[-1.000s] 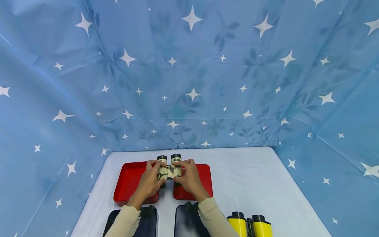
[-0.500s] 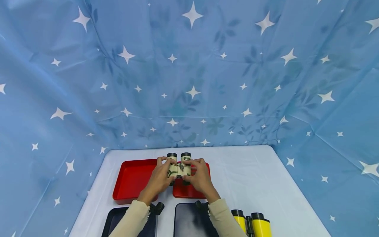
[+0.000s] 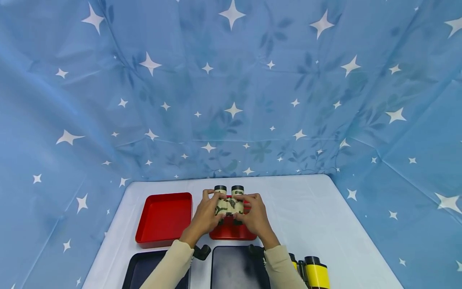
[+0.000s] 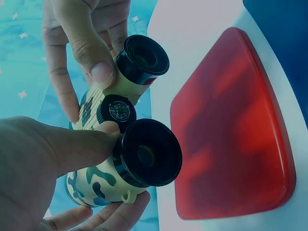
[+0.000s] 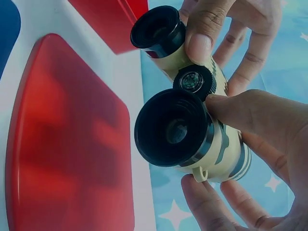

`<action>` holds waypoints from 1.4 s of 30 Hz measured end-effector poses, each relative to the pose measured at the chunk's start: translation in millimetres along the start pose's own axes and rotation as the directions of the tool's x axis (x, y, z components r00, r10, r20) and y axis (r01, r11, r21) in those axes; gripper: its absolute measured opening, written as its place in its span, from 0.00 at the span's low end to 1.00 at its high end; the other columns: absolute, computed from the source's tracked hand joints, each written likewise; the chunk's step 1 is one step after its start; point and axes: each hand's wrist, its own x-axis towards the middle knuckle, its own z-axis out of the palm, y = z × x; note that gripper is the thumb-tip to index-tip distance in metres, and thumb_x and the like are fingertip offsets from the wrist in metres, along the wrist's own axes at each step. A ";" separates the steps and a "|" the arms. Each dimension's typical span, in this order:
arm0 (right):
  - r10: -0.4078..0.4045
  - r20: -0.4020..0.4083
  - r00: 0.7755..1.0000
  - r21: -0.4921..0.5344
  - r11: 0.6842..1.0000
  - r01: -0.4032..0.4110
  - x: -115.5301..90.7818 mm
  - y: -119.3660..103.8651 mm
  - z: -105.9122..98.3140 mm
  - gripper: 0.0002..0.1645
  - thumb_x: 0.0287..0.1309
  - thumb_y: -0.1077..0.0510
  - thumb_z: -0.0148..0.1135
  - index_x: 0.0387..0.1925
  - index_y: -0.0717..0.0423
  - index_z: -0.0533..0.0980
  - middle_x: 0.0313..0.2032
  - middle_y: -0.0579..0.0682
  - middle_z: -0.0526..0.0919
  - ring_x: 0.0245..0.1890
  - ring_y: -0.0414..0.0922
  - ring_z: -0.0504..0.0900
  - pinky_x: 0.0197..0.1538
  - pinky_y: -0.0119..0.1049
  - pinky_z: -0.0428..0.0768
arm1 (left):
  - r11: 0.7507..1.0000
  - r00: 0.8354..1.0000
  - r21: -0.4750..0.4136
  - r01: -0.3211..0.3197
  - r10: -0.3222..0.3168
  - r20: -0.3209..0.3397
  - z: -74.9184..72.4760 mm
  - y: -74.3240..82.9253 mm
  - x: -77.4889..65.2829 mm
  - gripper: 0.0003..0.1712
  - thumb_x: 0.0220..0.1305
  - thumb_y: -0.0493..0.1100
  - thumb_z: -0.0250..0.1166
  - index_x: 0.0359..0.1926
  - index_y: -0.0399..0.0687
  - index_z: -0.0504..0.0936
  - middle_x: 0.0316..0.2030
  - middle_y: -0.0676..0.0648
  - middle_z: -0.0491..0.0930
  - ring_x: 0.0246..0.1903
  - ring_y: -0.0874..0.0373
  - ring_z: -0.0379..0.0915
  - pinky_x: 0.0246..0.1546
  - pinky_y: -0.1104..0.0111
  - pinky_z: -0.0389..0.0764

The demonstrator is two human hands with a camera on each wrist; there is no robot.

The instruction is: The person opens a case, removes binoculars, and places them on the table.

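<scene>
Both hands hold a pair of camouflage-patterned binoculars (image 3: 229, 205) in the air above a flat red lid or upturned tray (image 3: 232, 233). My left hand (image 3: 207, 216) grips the left barrel, and my right hand (image 3: 255, 215) grips the right one. Seen from the left wrist, the thumbs press near the black eyepieces (image 4: 150, 153), with the other fingers wrapped underneath. Between the eyepieces sits a small round compass (image 5: 191, 82). The black-rimmed front ends point away from me in the head view.
An open red tray (image 3: 164, 240) stands at left. Nearer lie a dark tray (image 3: 135, 273) and a dark flat tray or lid (image 3: 234, 267), both partly behind the sleeves. Yellow-and-black binoculars (image 3: 317, 275) stand at right, partly hidden. A blue starry curtain (image 3: 231, 80) surrounds the white table (image 3: 299, 216).
Both hands have carried the camouflage binoculars to the right, from between the two red pieces to over the right-hand one. The grip looks the same.
</scene>
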 end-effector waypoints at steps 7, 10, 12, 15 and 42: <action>0.028 -0.019 0.999 -0.019 0.999 -0.029 -1.0 9.5 -12.4 0.37 0.41 0.62 0.82 0.55 0.36 0.81 0.52 0.53 0.72 0.49 0.55 0.83 0.48 0.44 0.86 | 1.000 1.000 -0.002 -0.018 0.018 0.021 9.3 9.8 8.8 0.32 0.54 0.40 0.77 0.59 0.54 0.73 0.65 0.37 0.61 0.54 0.42 0.74 0.55 0.51 0.79; 0.048 -0.025 0.999 0.003 0.999 -0.048 -1.6 13.8 -17.6 0.37 0.41 0.63 0.81 0.55 0.36 0.81 0.53 0.54 0.71 0.50 0.56 0.83 0.49 0.46 0.86 | 1.000 0.999 -0.004 -0.028 0.028 0.022 13.8 14.2 12.3 0.32 0.54 0.40 0.77 0.58 0.54 0.73 0.65 0.36 0.61 0.54 0.42 0.74 0.56 0.51 0.79; 0.060 -0.027 0.998 0.020 0.998 -0.059 -1.9 15.5 -21.2 0.38 0.41 0.65 0.81 0.55 0.37 0.81 0.53 0.55 0.71 0.50 0.56 0.83 0.49 0.48 0.85 | 0.999 0.999 -0.009 -0.031 0.032 0.024 16.4 17.1 14.2 0.31 0.54 0.40 0.77 0.57 0.54 0.74 0.64 0.36 0.61 0.54 0.42 0.73 0.56 0.50 0.78; 0.066 -0.029 0.997 0.033 0.997 -0.065 -2.6 16.9 -26.3 0.38 0.41 0.66 0.80 0.56 0.38 0.81 0.53 0.55 0.71 0.49 0.56 0.83 0.50 0.49 0.85 | 0.999 0.999 -0.016 -0.035 0.035 0.025 20.1 20.6 16.5 0.31 0.54 0.40 0.77 0.58 0.54 0.74 0.64 0.37 0.62 0.54 0.42 0.74 0.56 0.50 0.79; 0.144 -0.081 0.986 -0.006 0.989 -0.145 -17.5 51.1 -59.1 0.38 0.41 0.67 0.79 0.56 0.38 0.81 0.55 0.57 0.70 0.50 0.56 0.82 0.52 0.47 0.85 | 0.999 0.999 -0.049 -0.019 0.022 0.048 67.7 46.1 23.8 0.30 0.57 0.43 0.75 0.59 0.60 0.74 0.66 0.42 0.62 0.53 0.50 0.73 0.51 0.59 0.81</action>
